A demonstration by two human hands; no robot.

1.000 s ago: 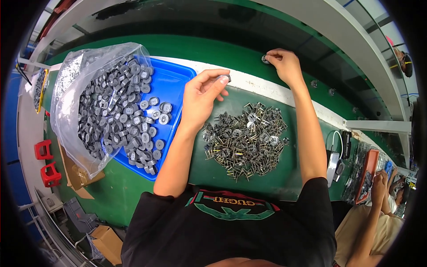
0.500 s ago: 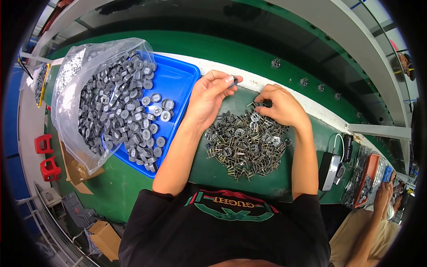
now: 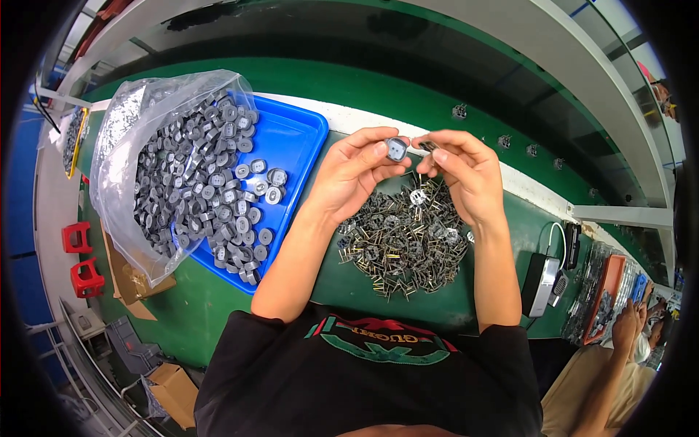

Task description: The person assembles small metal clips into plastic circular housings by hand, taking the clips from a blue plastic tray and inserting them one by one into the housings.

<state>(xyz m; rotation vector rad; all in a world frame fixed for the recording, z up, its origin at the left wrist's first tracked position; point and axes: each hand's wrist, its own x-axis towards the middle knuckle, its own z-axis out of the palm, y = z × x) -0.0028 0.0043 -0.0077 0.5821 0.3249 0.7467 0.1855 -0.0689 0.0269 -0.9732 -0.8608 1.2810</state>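
My left hand (image 3: 353,169) is closed around a round grey plastic housing (image 3: 396,149), its holed face turned up. Close to its right, my right hand (image 3: 470,171) pinches a small dark part with metal pins (image 3: 428,146); the fingers hide much of it. The two parts are held a short gap apart. Below both hands lies a heap of black pin inserts (image 3: 404,240) with brass-coloured prongs on the green table. On the left, many more grey housings (image 3: 211,182) spill from a clear plastic bag (image 3: 116,156) into a blue tray (image 3: 295,127).
Beyond a white ledge (image 3: 335,113) runs a green conveyor belt (image 3: 415,102) carrying several small assemblies. To the right stand a white and black device with a cable (image 3: 539,284) and an orange tray (image 3: 606,298). A co-worker's arm (image 3: 619,349) shows at far right.
My right hand has risen from the heap with a pinned part and come up beside my left hand. My left hand has turned the grey housing so its face shows.
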